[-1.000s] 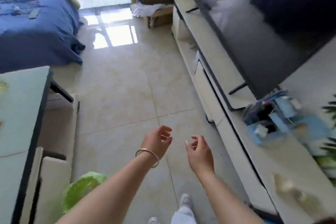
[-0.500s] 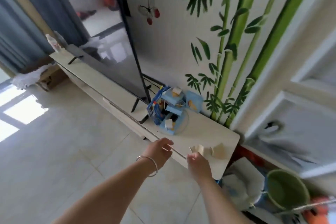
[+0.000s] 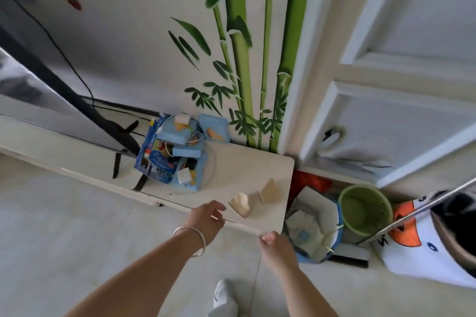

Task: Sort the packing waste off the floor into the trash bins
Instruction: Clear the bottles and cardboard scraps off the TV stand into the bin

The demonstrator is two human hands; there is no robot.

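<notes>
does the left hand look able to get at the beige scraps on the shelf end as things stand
Probably yes. The left hand hangs open at the shelf edge, right beside the nearest beige scrap, with nothing between them. The blue boxes sit further back and out of the way.

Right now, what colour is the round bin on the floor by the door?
Light green, inside and out; the bin shows clearly in the head view.

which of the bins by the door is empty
The green bucket: its inside shows bare, while the blue bin beside it, nearer the right hand, is stuffed with white waste.
</notes>
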